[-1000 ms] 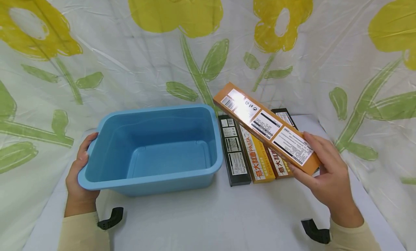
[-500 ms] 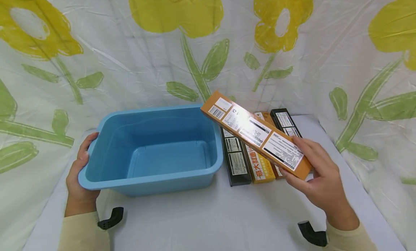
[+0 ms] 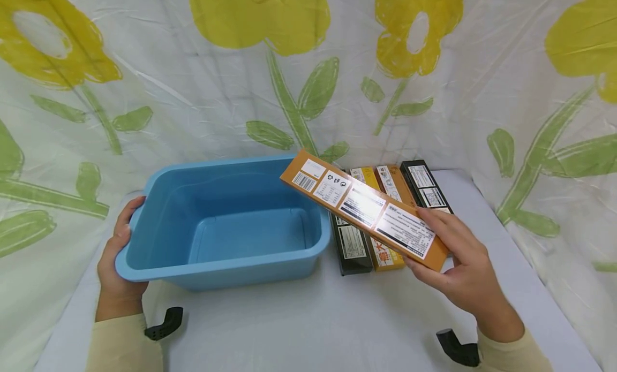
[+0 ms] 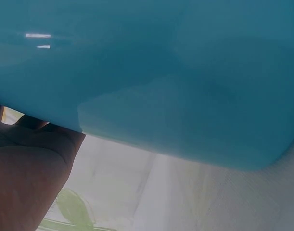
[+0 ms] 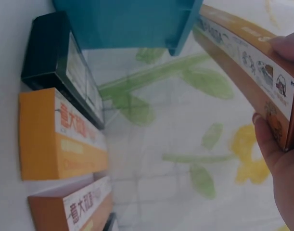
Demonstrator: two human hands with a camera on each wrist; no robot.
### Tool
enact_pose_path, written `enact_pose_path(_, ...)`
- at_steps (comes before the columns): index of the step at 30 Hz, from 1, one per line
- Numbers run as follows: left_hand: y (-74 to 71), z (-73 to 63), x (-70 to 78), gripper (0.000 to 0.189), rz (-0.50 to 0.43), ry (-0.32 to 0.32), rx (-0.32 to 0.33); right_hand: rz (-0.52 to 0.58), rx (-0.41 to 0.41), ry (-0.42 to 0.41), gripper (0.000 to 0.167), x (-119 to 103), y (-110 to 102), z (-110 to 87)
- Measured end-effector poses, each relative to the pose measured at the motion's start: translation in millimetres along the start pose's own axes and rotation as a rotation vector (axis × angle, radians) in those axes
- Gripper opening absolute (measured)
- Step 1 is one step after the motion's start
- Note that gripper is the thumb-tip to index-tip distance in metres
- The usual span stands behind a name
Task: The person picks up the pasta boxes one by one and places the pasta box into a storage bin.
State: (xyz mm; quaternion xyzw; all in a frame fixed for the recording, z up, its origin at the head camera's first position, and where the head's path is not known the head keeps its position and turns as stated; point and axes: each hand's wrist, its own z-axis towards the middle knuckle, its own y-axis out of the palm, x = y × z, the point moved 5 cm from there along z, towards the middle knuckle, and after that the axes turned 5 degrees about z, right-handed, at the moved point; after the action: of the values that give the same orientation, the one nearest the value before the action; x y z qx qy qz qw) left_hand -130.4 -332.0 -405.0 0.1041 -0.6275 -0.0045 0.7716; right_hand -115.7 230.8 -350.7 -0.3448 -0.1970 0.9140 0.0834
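My left hand (image 3: 115,259) grips the left end of a light blue plastic basin (image 3: 250,273), fingers over its rim. The left wrist view shows the basin's wall (image 4: 175,106) with part of the hand (image 4: 29,173) at its edge. My right hand (image 3: 465,273) holds an orange-brown pasta box (image 3: 363,206) by its right end, thumb on one side and fingers on the other. Raised and slanting, the box has its far left end over the basin's right rim. In the right wrist view, drawings of food show on the pasta box's side (image 5: 248,60).
Right of the basin, several boxes lie side by side on the white tabletop (image 3: 289,329): a black box (image 3: 354,249), a yellow pasta box (image 3: 387,258), a brown one (image 3: 391,180) and another black box (image 3: 425,182). A flower-printed cloth (image 3: 193,93) hangs behind.
My right hand has carried the pasta box left and lower, bringing its far end from beyond the basin's right side to over the rim. My left hand and the basin stay put.
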Motion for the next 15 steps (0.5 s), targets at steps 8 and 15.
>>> enact_pose_path(8,-0.4,-0.2,-0.5,0.067,-0.011,0.003,0.005,-0.009,-0.059,0.038,0.08,-3.5,6.3,-0.1)
enact_pose_path(15,-2.0,1.5,-1.5,0.067,-0.012,0.005,0.006,-0.006,-0.113,0.1,0.087,-6.7,12.6,-1.6)
